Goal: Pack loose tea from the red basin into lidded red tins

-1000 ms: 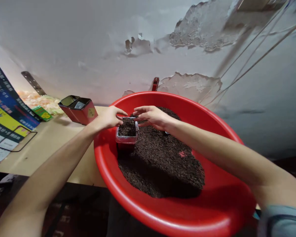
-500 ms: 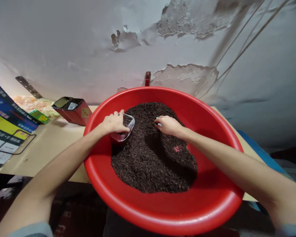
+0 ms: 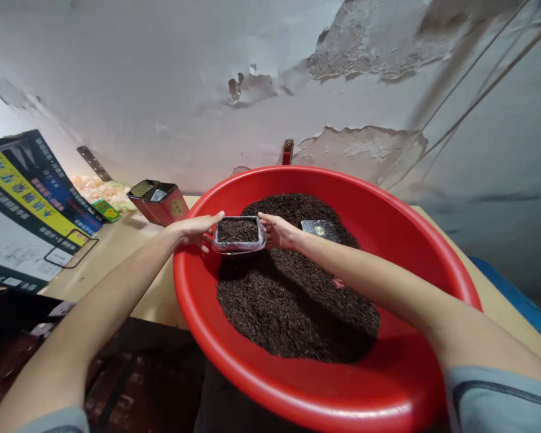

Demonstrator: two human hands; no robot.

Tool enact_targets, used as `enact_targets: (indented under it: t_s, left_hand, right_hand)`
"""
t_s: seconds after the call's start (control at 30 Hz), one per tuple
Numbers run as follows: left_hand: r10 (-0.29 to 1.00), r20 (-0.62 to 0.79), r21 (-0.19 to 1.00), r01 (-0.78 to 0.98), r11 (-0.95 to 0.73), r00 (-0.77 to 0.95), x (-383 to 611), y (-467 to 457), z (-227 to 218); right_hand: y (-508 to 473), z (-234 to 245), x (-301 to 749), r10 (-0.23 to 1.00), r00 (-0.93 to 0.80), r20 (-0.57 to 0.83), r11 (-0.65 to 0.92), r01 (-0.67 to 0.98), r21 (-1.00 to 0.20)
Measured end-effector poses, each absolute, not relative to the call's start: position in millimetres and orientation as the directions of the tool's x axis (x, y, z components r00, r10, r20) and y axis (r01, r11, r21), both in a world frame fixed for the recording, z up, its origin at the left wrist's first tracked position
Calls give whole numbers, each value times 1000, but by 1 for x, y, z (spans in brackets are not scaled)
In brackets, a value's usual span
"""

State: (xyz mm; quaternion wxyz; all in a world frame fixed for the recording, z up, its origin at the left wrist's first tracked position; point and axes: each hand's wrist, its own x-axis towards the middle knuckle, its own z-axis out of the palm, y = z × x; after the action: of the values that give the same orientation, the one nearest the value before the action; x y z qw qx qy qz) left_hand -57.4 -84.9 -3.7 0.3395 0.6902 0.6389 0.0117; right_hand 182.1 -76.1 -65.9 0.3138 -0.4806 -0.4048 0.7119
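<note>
A small clear plastic box (image 3: 238,246), filled with dark shreds that look like loose tea leaves, is held level above the left part of a big red basin (image 3: 324,394). My left hand (image 3: 196,231) grips its left end, thumb at the rim and fingers spread below. At the right end, my right hand (image 3: 277,231) has its thumb by the rim and fingers against the side. More of the dark leaves (image 3: 293,300) cover the basin's floor. A flat, shiny grey card-like piece (image 3: 320,229) lies on them, behind my right forearm.
A red tin (image 3: 160,207) with a dark open top stands left of the basin on the tan table (image 3: 157,300). Farther left are a printed box or board (image 3: 36,210) and a small green packet (image 3: 106,210). Behind rises a peeling wall (image 3: 162,90).
The box has gone from tilted in my left hand to level between both hands. My right hand has moved left to it, and the grey card-like piece now lies on the leaves.
</note>
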Motion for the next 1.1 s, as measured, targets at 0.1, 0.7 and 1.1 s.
enact_targets:
  t_s: [0.1,0.7,1.1]
  left_hand:
    - [873,-477,672,684,285,104,-57,-94,-7]
    - [932,-363,345,931,122,13,-35,-89,46]
    - [986,-166,564,818,116,-25,-62,-95,52]
  right_hand:
    - [-72,-62,190,887,-358,-293,-358,-130,-925]
    - [-75,-2,195,942,-219,-254,-84,578,-812]
    - [-79,19,193,982,-144,-126,-48,456,-889]
